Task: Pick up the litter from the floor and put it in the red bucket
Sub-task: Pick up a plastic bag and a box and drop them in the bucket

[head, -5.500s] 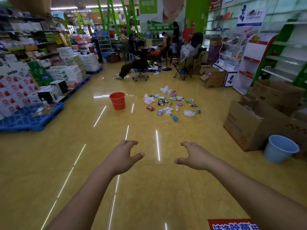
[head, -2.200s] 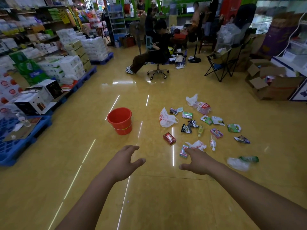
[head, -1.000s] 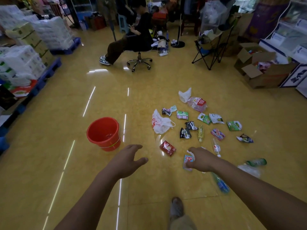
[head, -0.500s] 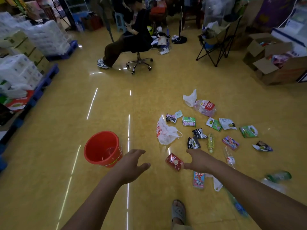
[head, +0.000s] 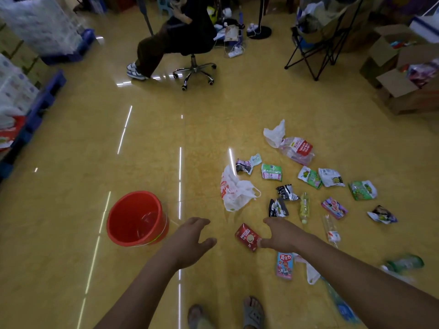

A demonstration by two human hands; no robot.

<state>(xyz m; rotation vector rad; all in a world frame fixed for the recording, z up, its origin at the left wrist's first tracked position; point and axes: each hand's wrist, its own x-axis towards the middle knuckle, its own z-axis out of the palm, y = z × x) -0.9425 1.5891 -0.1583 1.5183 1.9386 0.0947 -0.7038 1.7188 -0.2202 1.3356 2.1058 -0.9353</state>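
Reaching low, the right hand (head: 282,233) hangs just beside the red Nescafé carton (head: 248,237) on the floor (head: 71,162), fingers (head: 269,220) apart; the left hand (head: 190,236) is spread too. Light, stiff little box, I'd say: pinch its long sides. The red bucket (head: 135,217) sits near left.

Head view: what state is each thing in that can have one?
Bucket, upright, no litter seen inside.
Red carton, on the floor, not yet gripped.
Right hand, open, at the carton.
Left hand, open, holding nothing.
White bag, crumpled on the floor.
Yellow bottle, lying on its side.
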